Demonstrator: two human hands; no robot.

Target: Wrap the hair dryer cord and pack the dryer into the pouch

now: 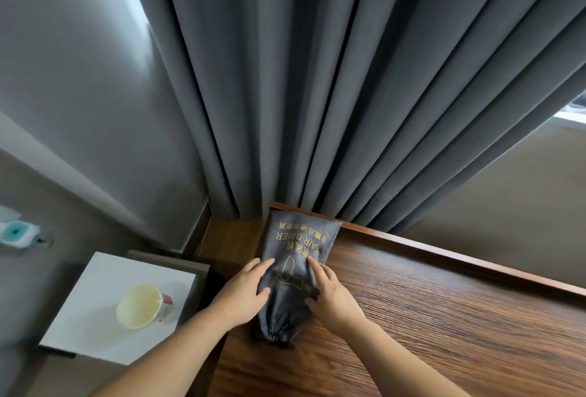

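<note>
- I am looking down at the grey pouch [293, 273], which is lying lengthwise on the wooden desk [428, 317] at its far-left corner, its far end touching the raised back edge under the grey curtain [348, 79].
- The pouch is looking full and rounded, and its near end is gathered tight at the drawstring [279, 338]; no dryer or cord is showing, so I am judging both to be inside already (I cannot actually see them).
- My left hand [244, 292] is resting on the pouch's left side, fingers fairly straight and spread, the thumb lying over the cloth; it is pressing rather than gripping.
- My right hand [331, 292] is lying along the right side in the same way, index finger stretched toward the printed lettering, fingers flat and holding nothing.
- I am reading this as the closing step: settling or smoothing the packed pouch in place.
- What is left, as I am judging it, is only to check that the drawstring is holding and lift both hands straight off without dragging the pouch.
- To the left, lower down, a white side table [95, 327] is carrying a yellow-lined cup [139, 304].
</note>
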